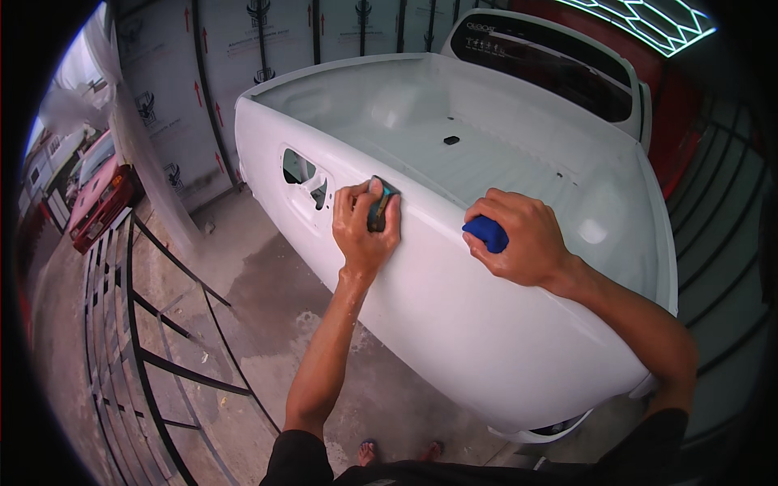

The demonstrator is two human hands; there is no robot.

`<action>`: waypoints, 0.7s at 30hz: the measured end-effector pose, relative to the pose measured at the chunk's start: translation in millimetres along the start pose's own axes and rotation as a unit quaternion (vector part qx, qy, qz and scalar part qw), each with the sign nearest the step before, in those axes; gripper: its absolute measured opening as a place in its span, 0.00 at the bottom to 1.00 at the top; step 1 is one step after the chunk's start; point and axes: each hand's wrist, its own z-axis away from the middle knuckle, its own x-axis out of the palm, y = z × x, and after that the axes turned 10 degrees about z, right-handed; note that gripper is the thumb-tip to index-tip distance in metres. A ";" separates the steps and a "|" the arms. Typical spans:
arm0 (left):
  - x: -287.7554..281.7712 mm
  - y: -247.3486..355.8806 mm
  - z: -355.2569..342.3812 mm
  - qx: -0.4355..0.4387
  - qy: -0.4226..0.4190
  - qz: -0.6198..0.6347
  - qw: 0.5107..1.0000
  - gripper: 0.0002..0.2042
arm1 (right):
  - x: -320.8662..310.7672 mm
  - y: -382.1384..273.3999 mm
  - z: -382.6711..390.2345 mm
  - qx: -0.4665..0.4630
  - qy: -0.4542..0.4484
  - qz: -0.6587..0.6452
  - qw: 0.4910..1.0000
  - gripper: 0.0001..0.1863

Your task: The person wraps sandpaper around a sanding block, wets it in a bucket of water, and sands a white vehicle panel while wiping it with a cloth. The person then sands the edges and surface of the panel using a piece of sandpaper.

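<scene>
A white pickup tailgate (462,316) stretches in front of me, with a cut-out handle recess (304,174) toward its left. My left hand (358,231) is closed round a dark block with a teal part (378,212), which looks like a sanding block. It presses against the tailgate's upper face, just right of the recess. My right hand (527,243) grips a soft blue lump (488,235), perhaps a sponge or a folded cloth, at the tailgate's top edge. The underside of each held thing is hidden.
Behind the tailgate lies the white truck bed (502,166), with a small black piece (451,141) on its floor. A black metal frame (138,348) stands at the left. Farther off are a red car (101,190) and a plastic curtain (150,154). Dark bars (721,202) line the right.
</scene>
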 end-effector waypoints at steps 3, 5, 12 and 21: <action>-18.3 -58.7 -51.9 -0.103 0.026 -0.138 0.985 0.10 | -1.4 -8.4 -6.3 -0.011 0.007 -0.001 1.000 0.11; -13.8 -54.6 -41.2 -0.076 0.035 -0.137 0.987 0.10 | -0.4 -7.1 -6.4 -0.008 0.003 -0.004 1.000 0.11; -14.0 -50.3 -33.2 -0.066 0.033 -0.070 0.995 0.09 | 3.1 -5.7 -4.1 0.001 0.000 0.003 1.000 0.10; 8.3 5.4 -12.0 0.004 -0.024 0.001 1.000 0.09 | 3.4 5.1 0.2 0.011 -0.001 0.008 1.000 0.10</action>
